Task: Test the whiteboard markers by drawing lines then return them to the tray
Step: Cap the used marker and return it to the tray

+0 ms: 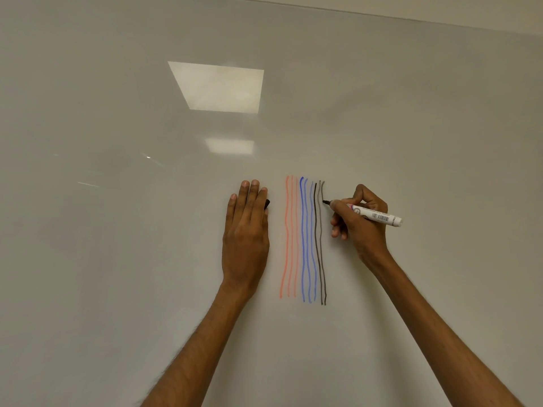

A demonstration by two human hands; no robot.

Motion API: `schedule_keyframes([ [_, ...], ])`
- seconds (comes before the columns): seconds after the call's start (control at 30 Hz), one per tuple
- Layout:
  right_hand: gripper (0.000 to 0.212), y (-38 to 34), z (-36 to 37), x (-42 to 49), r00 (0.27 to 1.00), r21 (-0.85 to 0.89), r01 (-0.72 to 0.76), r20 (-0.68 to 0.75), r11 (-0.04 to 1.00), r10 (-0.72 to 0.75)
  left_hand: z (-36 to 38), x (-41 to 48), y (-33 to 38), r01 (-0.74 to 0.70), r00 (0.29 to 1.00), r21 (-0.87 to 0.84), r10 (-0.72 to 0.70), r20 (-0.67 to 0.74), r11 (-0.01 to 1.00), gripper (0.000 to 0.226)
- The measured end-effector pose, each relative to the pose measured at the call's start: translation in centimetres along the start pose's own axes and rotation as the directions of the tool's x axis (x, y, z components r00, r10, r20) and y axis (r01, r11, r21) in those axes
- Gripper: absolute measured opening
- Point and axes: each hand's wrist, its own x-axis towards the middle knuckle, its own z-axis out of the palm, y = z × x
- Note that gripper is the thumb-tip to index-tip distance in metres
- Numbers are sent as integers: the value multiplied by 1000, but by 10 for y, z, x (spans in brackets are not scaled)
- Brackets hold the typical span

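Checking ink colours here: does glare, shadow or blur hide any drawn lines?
Head view: two ceiling-light reflections glare on the whiteboard above the lines, not over them; the red lines, blue lines and black lines look sharp, as does the marker in the right hand; no hard shadow crosses them.

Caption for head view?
Marker in right hand draws black lines beside red lines and blue lines; left hand flat on whiteboard.

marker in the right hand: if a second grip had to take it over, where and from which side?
Grip the marker by its bare rear barrel, the barcode end sticking out past the right hand, coming from the right. That hand covers the front, and the tip is at the whiteboard.
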Motion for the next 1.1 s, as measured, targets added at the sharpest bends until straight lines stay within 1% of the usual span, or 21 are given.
schedule_keyframes([
  [0.13,32,2,-2,-9,1000,-2,-13,0,1000,13,-1,0,1,2,1000,-8,-2,6,1000,42],
  [0.37,42,3,-7,-24,999,-6,-30,27,1000,30,-1,-1,1,4,1000,-15,-4,2,1000,41],
  [0.67,43,7,-17,-42,994,-49,-81,73,996,84,-1,-2,1,-3,1000,-17,3,4,1000,42],
  [0.73,46,8,-19,-45,992,-56,-96,81,994,100,-1,-2,0,-1,1000,-24,1,9,1000,42],
  [0.9,34,10,-23,-50,986,-63,-129,97,990,135,-1,-3,0,-2,1000,-37,3,18,999,42],
  [1.1,31,15,-29,-59,976,-74,-161,138,984,170,-1,-4,0,4,1000,-43,-3,18,999,42],
])
